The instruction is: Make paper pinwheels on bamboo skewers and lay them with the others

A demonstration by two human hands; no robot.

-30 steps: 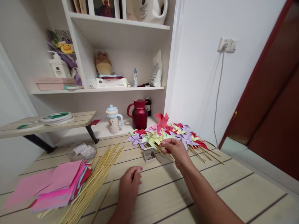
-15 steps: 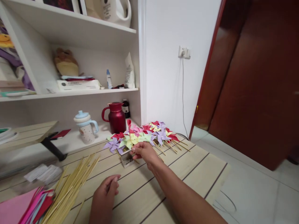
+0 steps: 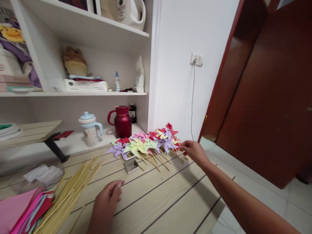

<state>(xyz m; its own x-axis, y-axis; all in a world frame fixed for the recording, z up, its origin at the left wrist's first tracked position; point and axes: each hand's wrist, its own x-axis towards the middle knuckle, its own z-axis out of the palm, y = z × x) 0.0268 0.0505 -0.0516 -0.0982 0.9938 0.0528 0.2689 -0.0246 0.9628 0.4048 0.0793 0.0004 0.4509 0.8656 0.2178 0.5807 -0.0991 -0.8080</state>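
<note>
Pinched in the fingers of my right hand (image 3: 193,151) is a red paper pinwheel (image 3: 171,129), its head leaning up over the right end of the pile. Paper pinwheels in purple, yellow, green, pink and red lie heaped, with a yellow pinwheel (image 3: 139,145) near the front and sticks pointing towards me. My left hand (image 3: 107,195) rests on the table, fingers curled in and thumb against them, with nothing visible in it. A small open box (image 3: 132,165) with tiny shiny pieces inside stands before the pile. Bare sticks (image 3: 70,191) lie bundled left of my left hand.
Coloured paper sheets (image 3: 17,208) and a plastic bag (image 3: 36,178) are at the left. Behind stand a pale cup (image 3: 90,133) and a red thermos jug (image 3: 122,123), below white shelves (image 3: 109,94). The striped table (image 3: 156,198) ends at the right, above a tiled floor.
My right hand has carried the red pinwheel from above the small box rightwards to the right end of the pile. My left hand stays nearly in place. The view has shifted slightly.
</note>
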